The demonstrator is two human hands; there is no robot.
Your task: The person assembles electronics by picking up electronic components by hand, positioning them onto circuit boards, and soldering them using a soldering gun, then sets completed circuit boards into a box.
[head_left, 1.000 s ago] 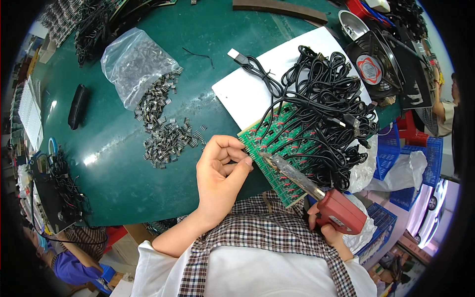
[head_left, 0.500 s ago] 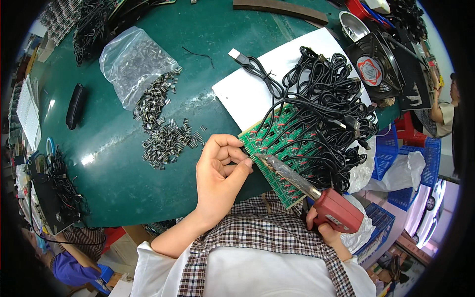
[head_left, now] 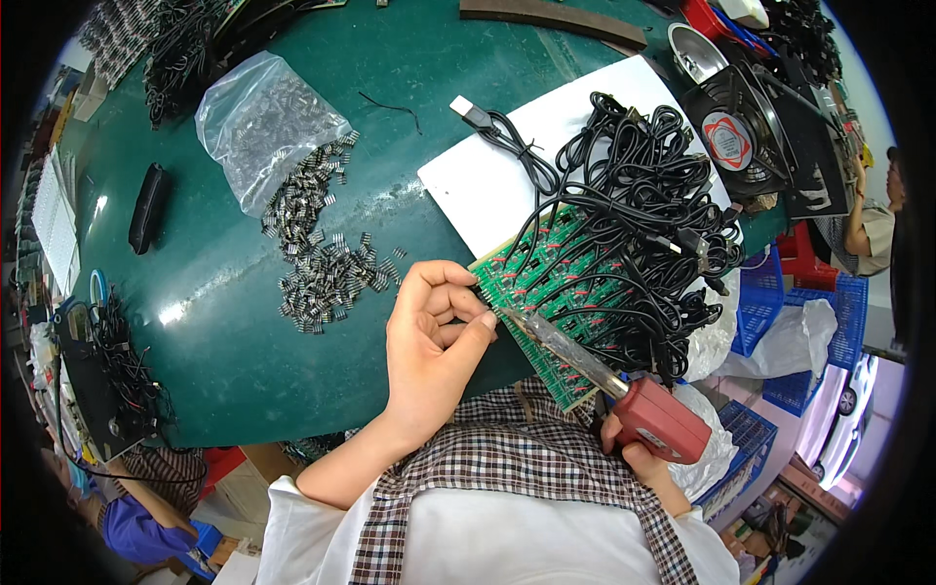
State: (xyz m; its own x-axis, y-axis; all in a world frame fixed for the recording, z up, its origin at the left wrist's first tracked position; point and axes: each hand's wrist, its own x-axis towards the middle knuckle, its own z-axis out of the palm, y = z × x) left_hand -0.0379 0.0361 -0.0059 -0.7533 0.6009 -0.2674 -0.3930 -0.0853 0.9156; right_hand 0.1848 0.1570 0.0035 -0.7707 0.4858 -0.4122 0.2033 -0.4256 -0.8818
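A green circuit board panel [head_left: 556,263] with red and black wires lies tilted on a white board [head_left: 453,195]. At its left edge my left hand [head_left: 434,336] is closed, thumb and fingers pinched together; what they hold is too small to make out. My right hand [head_left: 639,458] grips the red handle of a soldering iron [head_left: 663,419]. The iron's tip rests near the panel's left edge, close to my left fingertips. Bundled black cables [head_left: 634,185], some with USB plugs, spread from the panel. Left of my left hand is a heap of small metal pin connectors [head_left: 331,278].
A clear plastic bag [head_left: 258,122] of connectors lies open behind the heap. A black fan [head_left: 736,136] and a metal bowl [head_left: 697,51] stand at the back right. Blue crates [head_left: 843,312] are beyond the table's right side. Other people sit at both sides.
The soldering iron has shifted slightly left, along with my right hand. My left hand stays nearly still at the panel's edge.
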